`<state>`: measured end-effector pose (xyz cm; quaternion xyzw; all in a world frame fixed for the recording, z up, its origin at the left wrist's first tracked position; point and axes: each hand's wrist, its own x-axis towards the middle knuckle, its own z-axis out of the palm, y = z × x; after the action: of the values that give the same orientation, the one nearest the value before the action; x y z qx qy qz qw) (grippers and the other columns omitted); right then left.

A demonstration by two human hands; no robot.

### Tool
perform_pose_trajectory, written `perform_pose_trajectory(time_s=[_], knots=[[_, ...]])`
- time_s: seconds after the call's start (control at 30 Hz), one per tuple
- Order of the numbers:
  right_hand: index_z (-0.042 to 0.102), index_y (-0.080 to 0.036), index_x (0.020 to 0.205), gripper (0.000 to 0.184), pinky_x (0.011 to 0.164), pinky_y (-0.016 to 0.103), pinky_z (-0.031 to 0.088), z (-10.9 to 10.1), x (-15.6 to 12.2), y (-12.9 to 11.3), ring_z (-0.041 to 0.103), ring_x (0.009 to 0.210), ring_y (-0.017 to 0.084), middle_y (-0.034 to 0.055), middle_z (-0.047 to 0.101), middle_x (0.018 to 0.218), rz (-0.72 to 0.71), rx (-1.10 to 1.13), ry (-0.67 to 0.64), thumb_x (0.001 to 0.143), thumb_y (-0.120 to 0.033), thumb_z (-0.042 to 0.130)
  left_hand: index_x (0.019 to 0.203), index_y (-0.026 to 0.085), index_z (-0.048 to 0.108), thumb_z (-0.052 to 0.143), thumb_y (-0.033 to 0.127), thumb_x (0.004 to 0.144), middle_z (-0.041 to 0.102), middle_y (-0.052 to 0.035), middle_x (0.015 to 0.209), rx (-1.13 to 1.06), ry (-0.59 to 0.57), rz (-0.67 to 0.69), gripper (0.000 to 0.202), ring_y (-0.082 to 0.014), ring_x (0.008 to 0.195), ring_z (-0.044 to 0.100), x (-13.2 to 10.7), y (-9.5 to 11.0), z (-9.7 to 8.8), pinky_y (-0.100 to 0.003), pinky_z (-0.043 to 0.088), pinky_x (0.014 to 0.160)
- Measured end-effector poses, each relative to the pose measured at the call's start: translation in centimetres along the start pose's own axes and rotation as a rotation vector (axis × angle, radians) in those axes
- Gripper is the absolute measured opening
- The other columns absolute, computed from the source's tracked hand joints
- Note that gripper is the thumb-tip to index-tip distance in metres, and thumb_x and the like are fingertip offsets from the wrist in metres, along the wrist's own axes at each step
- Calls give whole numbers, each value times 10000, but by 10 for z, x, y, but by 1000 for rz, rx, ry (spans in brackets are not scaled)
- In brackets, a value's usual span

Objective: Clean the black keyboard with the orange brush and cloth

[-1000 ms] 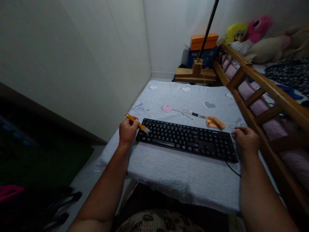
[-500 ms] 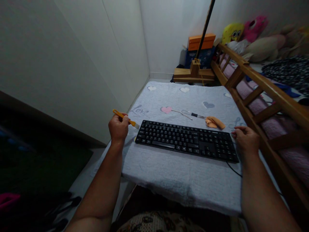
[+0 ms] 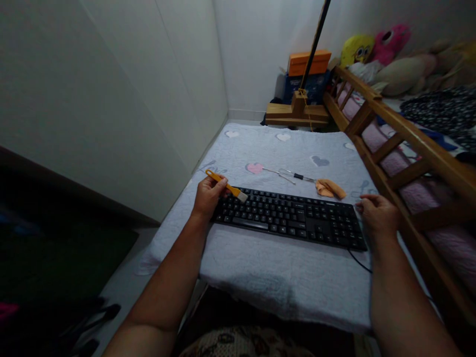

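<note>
A yellow-handled brush (image 3: 225, 184) with pale bristles is pinched in my left hand (image 3: 208, 195), which is closed. Its bristle end rests on or just over the left part of the keys. The black keyboard (image 3: 282, 213) lies on the cloth-covered table, and my left hand hides part of its left end. At the keyboard's right edge is my right hand (image 3: 379, 214), fingers curled and drawn together. Whether it grips the edge or something small cannot be made out. Beyond the keyboard lie a folded orange cloth (image 3: 330, 189) and a thin wire tool with a black grip (image 3: 298, 176).
A pale blue cloth with hearts (image 3: 260, 263) covers the table. A white stick (image 3: 273, 171) lies beside the wire tool. Along the right runs a wooden bed rail (image 3: 409, 134); a white panel (image 3: 148, 99) stands left. Behind are a wooden stand (image 3: 297, 111) and an orange box (image 3: 308, 63).
My left hand has moved right with the brush, from beside the keyboard's left end to over its keys. My right hand stays at the right edge.
</note>
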<state>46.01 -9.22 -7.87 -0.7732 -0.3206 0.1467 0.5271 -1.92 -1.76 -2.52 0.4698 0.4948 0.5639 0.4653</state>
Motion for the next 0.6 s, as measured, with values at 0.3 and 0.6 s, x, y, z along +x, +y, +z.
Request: perform_pose_trajectory(time_s=[0.3, 0.6], knots=[[711, -216, 864, 193, 537, 227, 497, 0, -5, -6, 640, 612, 155, 13, 691, 700, 21, 59, 6, 688, -277, 662, 870, 179, 653, 819, 477, 705, 664, 3, 703, 64, -25, -3, 380, -160, 589, 649, 0, -3, 2, -249, 502, 531], [706, -204, 847, 191, 538, 240, 476, -1, -11, -17, 623, 607, 158, 12, 683, 696, 32, 45, 18, 668, -253, 659, 810, 192, 671, 703, 381, 711, 661, 12, 667, 283, 177, 108, 216, -155, 583, 639, -3, 4, -19, -246, 502, 560]])
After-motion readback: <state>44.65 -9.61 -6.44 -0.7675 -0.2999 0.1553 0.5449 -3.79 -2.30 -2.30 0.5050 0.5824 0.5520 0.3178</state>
